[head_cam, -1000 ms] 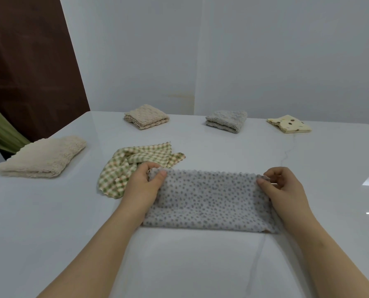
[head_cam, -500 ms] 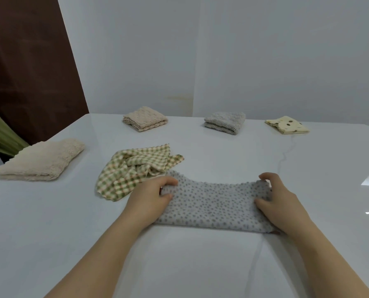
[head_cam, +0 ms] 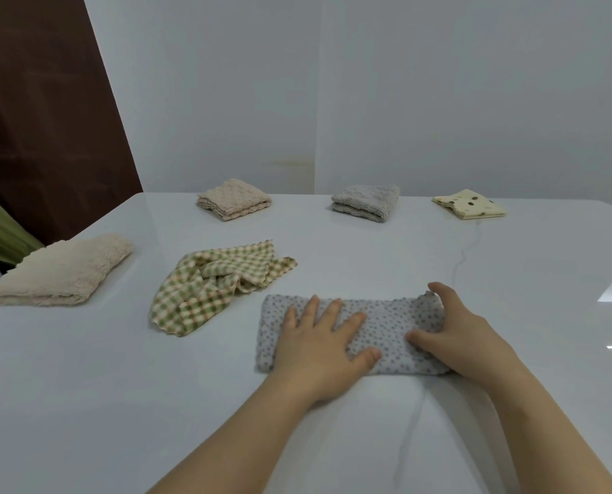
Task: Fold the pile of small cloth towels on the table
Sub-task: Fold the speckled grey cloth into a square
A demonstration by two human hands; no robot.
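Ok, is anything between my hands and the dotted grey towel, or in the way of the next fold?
Nothing visible. The left hand lies flat on the dotted grey towel and the right hand holds its right end. The checked towel lies beside it to the left, not on it.

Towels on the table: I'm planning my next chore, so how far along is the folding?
Done: four lie folded, the cream towel, beige towel, grey towel and yellow spotted towel. In hand: the dotted towel, folded into a strip, with the left hand pressing it flat and the right hand gripping its right end. Left: finishing that one, then the crumpled green checked towel.
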